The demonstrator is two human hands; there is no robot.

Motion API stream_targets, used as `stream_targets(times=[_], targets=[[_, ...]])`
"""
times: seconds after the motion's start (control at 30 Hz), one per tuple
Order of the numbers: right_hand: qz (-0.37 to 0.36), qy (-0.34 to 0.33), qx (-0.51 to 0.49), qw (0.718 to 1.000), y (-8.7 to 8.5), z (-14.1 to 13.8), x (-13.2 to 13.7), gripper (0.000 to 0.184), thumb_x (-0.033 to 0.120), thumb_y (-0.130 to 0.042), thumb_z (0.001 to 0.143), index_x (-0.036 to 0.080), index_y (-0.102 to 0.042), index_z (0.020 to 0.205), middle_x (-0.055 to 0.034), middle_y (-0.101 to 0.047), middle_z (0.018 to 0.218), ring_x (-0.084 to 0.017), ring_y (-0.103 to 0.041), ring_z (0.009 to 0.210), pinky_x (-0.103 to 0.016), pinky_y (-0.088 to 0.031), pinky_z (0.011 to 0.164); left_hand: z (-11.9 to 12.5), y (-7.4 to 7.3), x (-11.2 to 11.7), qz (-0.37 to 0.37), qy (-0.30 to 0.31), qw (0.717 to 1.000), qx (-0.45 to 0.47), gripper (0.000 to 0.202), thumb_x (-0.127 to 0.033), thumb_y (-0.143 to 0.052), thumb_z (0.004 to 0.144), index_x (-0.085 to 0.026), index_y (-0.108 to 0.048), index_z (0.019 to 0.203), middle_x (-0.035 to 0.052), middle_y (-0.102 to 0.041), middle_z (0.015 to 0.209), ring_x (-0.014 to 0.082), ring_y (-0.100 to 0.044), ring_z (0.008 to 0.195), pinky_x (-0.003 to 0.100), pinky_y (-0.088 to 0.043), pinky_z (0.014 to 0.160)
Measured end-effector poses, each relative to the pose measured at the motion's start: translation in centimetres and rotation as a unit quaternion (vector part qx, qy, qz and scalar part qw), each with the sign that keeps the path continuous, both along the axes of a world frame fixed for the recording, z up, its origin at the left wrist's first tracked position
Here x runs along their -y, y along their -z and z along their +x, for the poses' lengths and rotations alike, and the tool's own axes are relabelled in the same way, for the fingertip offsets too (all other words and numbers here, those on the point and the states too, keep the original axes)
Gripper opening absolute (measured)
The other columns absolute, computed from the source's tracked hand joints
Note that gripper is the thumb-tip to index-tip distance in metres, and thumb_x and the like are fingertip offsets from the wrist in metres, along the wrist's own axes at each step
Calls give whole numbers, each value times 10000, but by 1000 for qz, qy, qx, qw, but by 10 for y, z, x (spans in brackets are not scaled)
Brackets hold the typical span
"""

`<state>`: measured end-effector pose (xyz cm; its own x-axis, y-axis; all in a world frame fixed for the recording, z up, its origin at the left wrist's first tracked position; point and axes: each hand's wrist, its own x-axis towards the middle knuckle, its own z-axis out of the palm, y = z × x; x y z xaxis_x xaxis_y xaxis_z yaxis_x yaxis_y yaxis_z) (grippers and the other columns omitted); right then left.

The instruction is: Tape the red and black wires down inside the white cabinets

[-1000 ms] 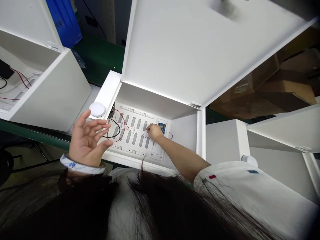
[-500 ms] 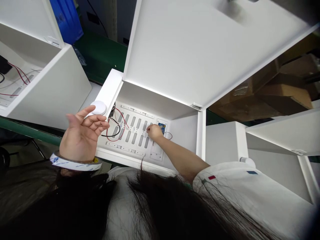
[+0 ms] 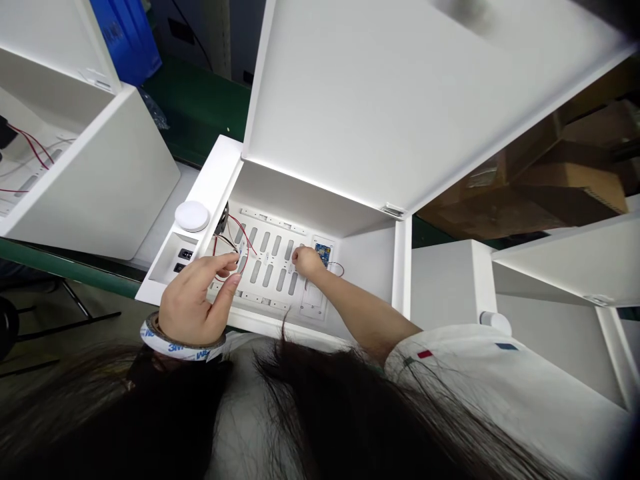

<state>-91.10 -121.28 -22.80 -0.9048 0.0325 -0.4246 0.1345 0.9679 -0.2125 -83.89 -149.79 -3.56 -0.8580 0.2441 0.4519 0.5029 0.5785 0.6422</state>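
At an open white box (image 3: pixel 215 172), my left fingers (image 3: pixel 223 265) curve near red wires (image 3: pixel 244 232), my right fingers (image 3: pixel 299 257) near a circuit board (image 3: pixel 324 252).

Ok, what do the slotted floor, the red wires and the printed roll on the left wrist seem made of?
Slotted floor: probably painted sheet metal, matt white with clean-cut slots; possibly plastic.
Red wires: likely plastic-sheathed, evenly coloured and bending in loose curves.
Printed roll: seemingly tape with a smooth white paper or film liner, blue lettering showing.
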Motion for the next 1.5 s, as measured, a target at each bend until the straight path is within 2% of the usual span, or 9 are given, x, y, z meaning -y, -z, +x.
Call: stream_targets(times=[0.17,0.37,0.57,0.77,0.97,1.13,1.27,1.37,1.5], targets=[[-13,37,-38,999,0,7,-2,231,69,-605,759,160,-698,950,-62,-685,972,-160,-602,879,-215,-422,720,1,0,3,28,7,999,23,300,-130,-632,822,-131,-633,1122,41,-692,910,116,-629,808,231,-486,812],[38,-94,-59,993,-1,14,-4,225,119,-521,847,148,-741,810,-110,-667,945,-217,-543,990,-268,-408,804,1,1,4,37,-3,999,30,307,-131,-633,822,-117,-633,1129,48,-692,909,112,-628,807,229,-486,816],[48,-121,-77,989,-5,11,-3,223,60,-497,805,124,-710,797,-110,-663,918,-209,-546,948,-260,-409,788,2,1,4,34,-8,999,24,308,-151,-626,833,-150,-625,1140,31,-694,914,113,-629,799,243,-494,801],[84,-186,19,979,-31,7,10,156,137,-579,783,104,-711,860,-156,-676,962,-241,-592,922,-289,-429,774,3,1,2,52,-14,998,40,289,-187,-636,829,-174,-638,1117,43,-697,915,142,-642,796,298,-516,796],[-27,-215,181,959,-104,-8,33,95,161,-636,695,162,-701,765,-44,-679,791,-160,-579,695,-249,-396,597,7,8,5,266,-40,963,19,514,-277,-782,704,-232,-606,1185,35,-662,924,186,-649,825,346,-558,787],[-249,-236,130,930,-206,-4,56,84,184,-599,733,165,-678,755,21,-617,683,-83,-515,601,-212,-381,587,8,-1,-2,76,-3,996,38,386,-277,-655,830,-210,-624,1209,67,-687,1114,205,-636,1024,355,-506,933],[-375,-241,51,894,-262,12,78,86,219,-611,767,163,-676,774,34,-612,693,-63,-517,609,-202,-402,620,6,-5,-12,54,8,996,71,256,-286,-676,811,-189,-711,1046,29,-742,898,151,-681,798,252,-538,756],[-422,-235,26,876,-256,7,83,143,280,-635,792,160,-696,839,13,-643,754,-73,-548,652,-218,-430,660,6,-6,-14,79,-37,991,101,138,-286,-630,845,-207,-742,853,-16,-724,738,113,-641,628,227,-509,616],[-314,-95,-41,944,-177,-27,67,188,293,-644,803,149,-718,898,-26,-680,800,-112,-590,696,-248,-452,700,6,-6,-15,150,-134,965,168,172,-314,-645,826,-201,-747,906,-10,-725,730,133,-640,628,253,-516,592]])
